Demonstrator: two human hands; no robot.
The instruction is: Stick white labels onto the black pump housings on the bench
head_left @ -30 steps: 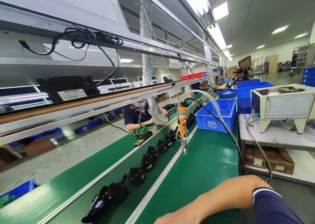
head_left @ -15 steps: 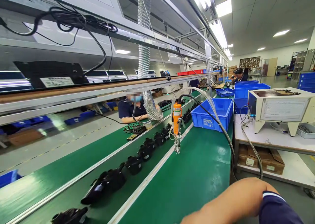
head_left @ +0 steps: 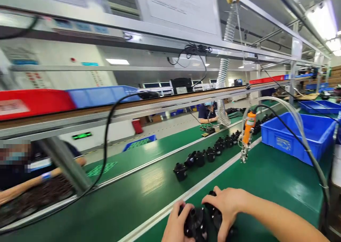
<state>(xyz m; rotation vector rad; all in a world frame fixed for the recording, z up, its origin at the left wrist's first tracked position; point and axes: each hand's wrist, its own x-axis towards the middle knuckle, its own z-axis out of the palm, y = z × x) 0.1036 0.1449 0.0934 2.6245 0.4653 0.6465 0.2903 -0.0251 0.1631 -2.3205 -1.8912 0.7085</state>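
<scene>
My left hand (head_left: 174,223) is closed round a black plastic housing (head_left: 196,221) with a short round spout on top, low in the view at the near bench. Just to its right, my right hand (head_left: 231,204) grips a second black housing (head_left: 216,219) from above, its fingers and thumb on either side. The two housings stand close together over the green bench top; their undersides are hidden or cut off by the frame. Beyond a pale rail, similar black housings (head_left: 180,171) line the green conveyor belt (head_left: 151,183).
An orange power tool (head_left: 249,128) with hoses hangs over the bench to the right. Behind it stands a blue bin (head_left: 282,142). A black cable (head_left: 106,142) droops at the left before a metal post (head_left: 65,164). Co-workers sit across the belt.
My view has swung left. Both my hands are now in sight, each on a black housing; before, only one bare arm showed at lower right.
</scene>
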